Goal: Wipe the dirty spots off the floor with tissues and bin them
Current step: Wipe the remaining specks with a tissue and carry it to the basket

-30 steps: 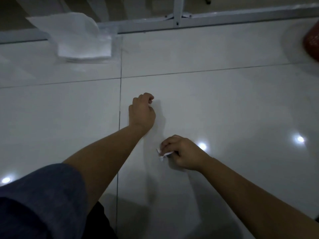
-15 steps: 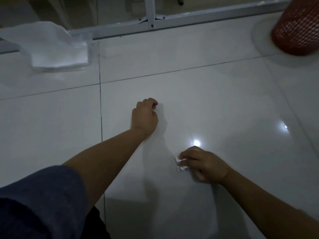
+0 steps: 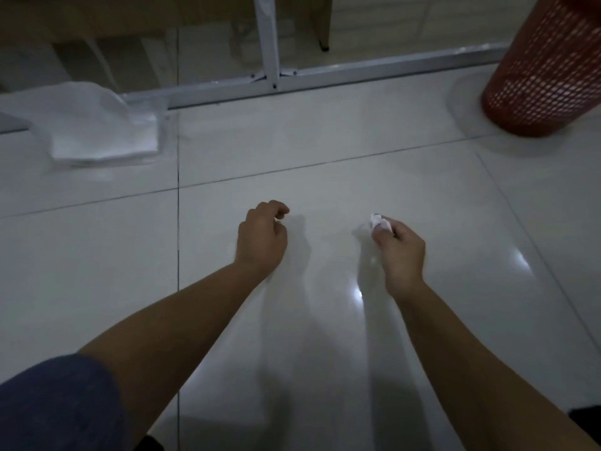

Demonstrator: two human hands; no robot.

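My right hand [image 3: 398,252] pinches a small crumpled white tissue [image 3: 377,220] between thumb and fingertips, lifted off the glossy white tiled floor [image 3: 406,190]. My left hand [image 3: 261,237] is curled into a loose fist and rests on the floor, holding nothing. A red mesh bin [image 3: 546,63] stands at the far right. A pack of white tissues [image 3: 104,131] lies at the far left, with one sheet sticking up. No dirty spot shows on the tiles around my hands.
A grey metal frame rail [image 3: 325,76] with an upright post runs across the floor behind the tissue pack and the bin. Wooden furniture legs stand beyond it. Ceiling lights glare on the tiles near my right wrist.
My right hand has lifted off the floor with the tissue and moved forward and to the right. The view has tilted up, bringing the red bin into sight. My left hand stays put.
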